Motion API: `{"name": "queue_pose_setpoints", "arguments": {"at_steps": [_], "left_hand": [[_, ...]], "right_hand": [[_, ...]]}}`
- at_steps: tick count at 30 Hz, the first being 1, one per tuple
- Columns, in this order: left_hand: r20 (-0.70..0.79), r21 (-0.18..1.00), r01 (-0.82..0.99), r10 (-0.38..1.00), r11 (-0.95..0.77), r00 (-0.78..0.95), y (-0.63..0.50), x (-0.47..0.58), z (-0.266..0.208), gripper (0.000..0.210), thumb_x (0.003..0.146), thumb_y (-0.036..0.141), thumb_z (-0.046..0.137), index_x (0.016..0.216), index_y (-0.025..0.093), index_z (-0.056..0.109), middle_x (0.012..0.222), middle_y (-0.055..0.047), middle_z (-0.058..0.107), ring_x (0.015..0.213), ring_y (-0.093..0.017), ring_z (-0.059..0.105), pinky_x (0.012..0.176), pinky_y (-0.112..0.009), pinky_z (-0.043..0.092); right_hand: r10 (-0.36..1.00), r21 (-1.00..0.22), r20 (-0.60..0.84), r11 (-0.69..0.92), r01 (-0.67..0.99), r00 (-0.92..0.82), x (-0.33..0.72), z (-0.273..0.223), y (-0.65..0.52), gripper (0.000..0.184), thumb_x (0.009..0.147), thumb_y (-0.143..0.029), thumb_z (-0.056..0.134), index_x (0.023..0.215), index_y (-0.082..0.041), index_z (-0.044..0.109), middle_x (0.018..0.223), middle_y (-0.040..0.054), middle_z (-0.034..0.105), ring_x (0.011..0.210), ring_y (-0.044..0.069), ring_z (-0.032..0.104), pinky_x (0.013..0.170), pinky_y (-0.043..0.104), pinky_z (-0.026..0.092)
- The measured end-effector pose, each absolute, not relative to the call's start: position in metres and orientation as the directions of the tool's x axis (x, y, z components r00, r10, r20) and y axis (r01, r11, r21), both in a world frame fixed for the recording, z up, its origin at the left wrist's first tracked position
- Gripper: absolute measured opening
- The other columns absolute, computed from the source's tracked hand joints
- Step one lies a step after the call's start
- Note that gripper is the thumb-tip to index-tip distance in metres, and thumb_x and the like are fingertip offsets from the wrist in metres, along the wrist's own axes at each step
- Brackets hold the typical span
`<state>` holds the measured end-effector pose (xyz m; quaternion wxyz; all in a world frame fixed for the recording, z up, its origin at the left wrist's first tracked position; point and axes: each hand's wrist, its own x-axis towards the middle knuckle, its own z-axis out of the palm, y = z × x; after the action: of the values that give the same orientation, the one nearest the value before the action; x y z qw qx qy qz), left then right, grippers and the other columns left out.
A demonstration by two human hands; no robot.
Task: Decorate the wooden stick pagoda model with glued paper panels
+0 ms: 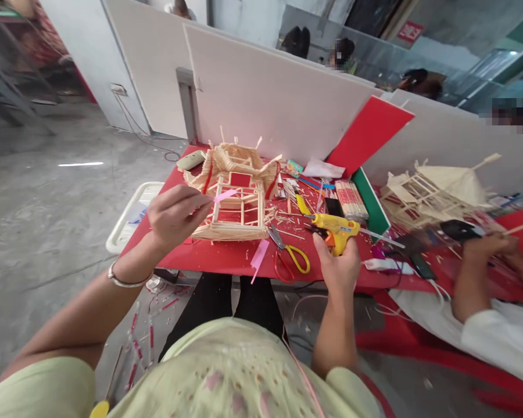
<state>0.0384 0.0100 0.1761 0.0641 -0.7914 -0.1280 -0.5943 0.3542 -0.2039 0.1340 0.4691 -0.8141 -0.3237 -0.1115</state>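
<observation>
My left hand point(174, 215) pinches a small pink paper strip point(225, 196) in front of a model building point(239, 200) made of thin wooden sticks. The model stands on the red table point(226, 255) and has curved eaves with red trim. In my right hand point(340, 264) is a yellow glue gun point(337, 228), its nozzle pointing left toward the model and a clear glue stick point(381, 238) poking out behind. Between my hands lie scissors point(290, 252) with one red and one yellow handle. Another piece of pink paper point(260, 253) rests at the table's front edge.
Bundled sticks point(351, 199), a yellow-handled tool point(302, 203) and scraps crowd the back. A co-worker's hands point(490, 247) hold a stick at right, near another stick model point(431, 191). A white partition point(279, 87) stands behind; a white tray point(131, 217) is at left.
</observation>
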Motion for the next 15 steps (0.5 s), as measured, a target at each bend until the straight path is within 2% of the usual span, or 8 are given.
{"name": "queue_pose_setpoints", "arguments": {"at_steps": [2,4,6,10,13,15], "left_hand": [[0.933,0.208,0.187,0.252,-0.960,0.257,0.010,0.045,0.176,0.012,0.089,0.017,0.079,0.094,0.027,0.077,0.083,0.000,0.071,0.060,-0.009,0.057,0.051,-0.026,0.047],[0.891,0.345,0.119,0.365,-0.931,0.271,0.009,0.054,0.178,0.010,0.089,0.019,0.080,0.090,0.028,0.077,0.081,0.002,0.071,0.059,-0.008,0.055,0.050,-0.026,0.046],[0.835,0.461,0.090,0.466,-0.883,0.294,0.008,0.060,0.182,0.006,0.089,0.023,0.080,0.085,0.026,0.077,0.078,0.002,0.070,0.059,-0.008,0.055,0.050,-0.025,0.046],[0.658,0.679,0.119,0.672,-0.725,0.339,0.011,0.062,0.190,0.015,0.089,0.033,0.078,0.081,0.020,0.078,0.067,0.001,0.067,0.054,-0.008,0.052,0.045,-0.024,0.042],[0.539,0.769,0.151,0.757,-0.621,0.369,0.021,0.056,0.198,0.018,0.087,0.036,0.080,0.081,0.019,0.080,0.055,0.003,0.059,0.045,-0.007,0.045,0.040,-0.024,0.035],[0.510,0.785,0.134,0.753,-0.605,0.415,0.030,0.052,0.203,0.018,0.086,0.036,0.080,0.080,0.020,0.081,0.048,0.004,0.053,0.041,-0.006,0.041,0.039,-0.024,0.033]], "right_hand": [[0.472,-0.646,0.376,-0.484,0.591,0.797,0.380,0.107,-0.228,0.059,0.063,-0.073,0.082,0.083,-0.022,0.060,0.064,-0.0041,0.060,0.056,0.017,0.053,0.057,0.028,0.041],[0.510,-0.600,0.295,-0.559,0.572,0.808,0.400,0.079,-0.244,0.054,0.066,-0.072,0.077,0.077,-0.022,0.061,0.059,-0.0043,0.057,0.053,0.016,0.049,0.054,0.027,0.038],[0.504,-0.558,0.284,-0.605,0.569,0.815,0.412,0.056,-0.251,0.044,0.074,-0.066,0.067,0.073,-0.022,0.061,0.056,-0.0038,0.054,0.052,0.017,0.047,0.054,0.027,0.037],[0.469,-0.526,0.336,-0.626,0.576,0.817,0.419,0.034,-0.246,0.030,0.074,-0.051,0.063,0.067,-0.023,0.059,0.052,-0.0053,0.044,0.050,0.016,0.041,0.054,0.028,0.036],[0.464,-0.477,0.408,-0.627,0.616,0.787,0.413,0.047,-0.239,0.024,0.075,-0.044,0.064,0.074,-0.020,0.067,0.061,0.0006,0.055,0.057,0.019,0.049,0.060,0.033,0.045],[0.503,-0.399,0.515,-0.575,0.714,0.694,0.401,0.071,-0.229,0.030,0.084,-0.044,0.062,0.091,-0.018,0.075,0.076,0.0078,0.067,0.069,0.024,0.061,0.069,0.040,0.052]]}}
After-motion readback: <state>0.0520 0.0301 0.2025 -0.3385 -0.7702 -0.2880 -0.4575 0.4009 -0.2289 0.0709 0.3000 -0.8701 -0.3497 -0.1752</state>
